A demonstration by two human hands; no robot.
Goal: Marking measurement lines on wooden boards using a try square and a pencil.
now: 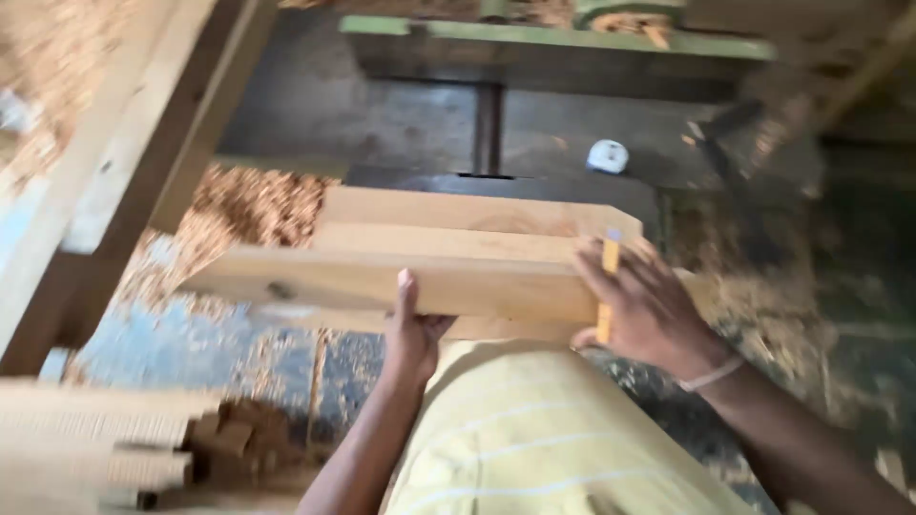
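A stack of light wooden boards point(448, 257) is held level in front of my yellow striped shirt. My left hand point(412, 329) grips the near edge of the boards from below, thumb up against the front board. At the right end of the stack my right hand point(646, 310) lies spread against the boards. It also holds a yellow pencil point(608, 286) upright between its fingers. The view is blurred by motion.
Behind the boards stands a dark metal machine table point(401, 124) with a green frame point(572, 38) and a slot point(488, 129). A small white round object point(607, 155) lies on it. Sawdust point(253, 205) covers the floor. Timber beams point(124, 143) lean at left, wood offcuts point(95, 448) lie lower left.
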